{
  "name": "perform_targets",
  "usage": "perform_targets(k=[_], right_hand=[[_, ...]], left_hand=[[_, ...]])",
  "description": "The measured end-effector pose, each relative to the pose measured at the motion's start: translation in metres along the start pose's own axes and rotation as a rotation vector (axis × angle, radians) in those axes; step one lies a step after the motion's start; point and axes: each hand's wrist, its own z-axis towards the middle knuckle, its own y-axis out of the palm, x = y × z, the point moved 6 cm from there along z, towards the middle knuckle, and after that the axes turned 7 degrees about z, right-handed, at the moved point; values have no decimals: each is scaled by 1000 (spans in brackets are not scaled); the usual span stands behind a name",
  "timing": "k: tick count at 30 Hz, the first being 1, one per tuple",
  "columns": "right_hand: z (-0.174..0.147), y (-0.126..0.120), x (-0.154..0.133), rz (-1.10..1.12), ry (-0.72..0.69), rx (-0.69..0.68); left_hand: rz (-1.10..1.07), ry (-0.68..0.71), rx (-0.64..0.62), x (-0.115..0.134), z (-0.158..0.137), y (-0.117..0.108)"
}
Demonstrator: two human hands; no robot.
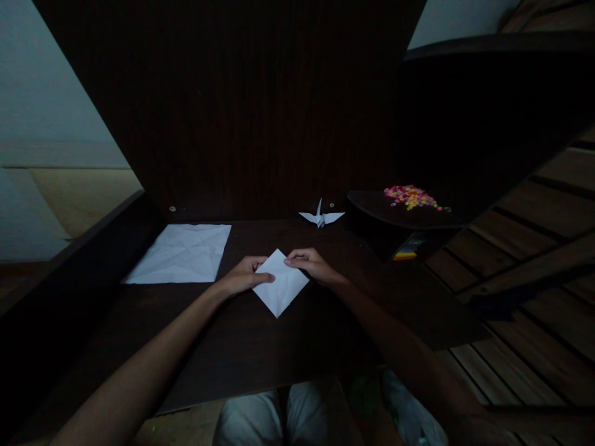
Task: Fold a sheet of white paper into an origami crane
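Observation:
Between my two hands is a white folded paper square (280, 288), turned so that one corner points toward me. My left hand (248, 274) grips its left side, thumb lying on top and fingers partly hidden beneath. At the upper right edge, my right hand (313, 265) pinches the paper with its thumb on the face. A white paper crane (320, 217) with spread wings stands behind my hands, near the back panel. To the left lies a larger creased white paper sheet (181, 253), flat on the dark desk (223, 359).
A small dark shelf (367, 201) at the right bears a heap of colourful small pieces (413, 197). Under it sits a colourful item (406, 246) I cannot make out. A raised side board (69, 241) borders the desk on the left. Wooden slats (525, 297) are at the right.

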Motion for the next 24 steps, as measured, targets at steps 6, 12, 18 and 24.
perform_targets(k=[6,12,18,24], right_hand=[[0,-3,-1,-2,-54,105],[-3,2,-8,-48,-77,-1],[-2,1,-10,-84,-142,95],[-1,-21,-12,-57,-268,350]], left_hand=[[-46,-37,27,2,-2,6],[-4,-40,-122,7,-9,18],[-10,-45,-110,8,-9,25],[-263,-32,355,4,-2,-7]])
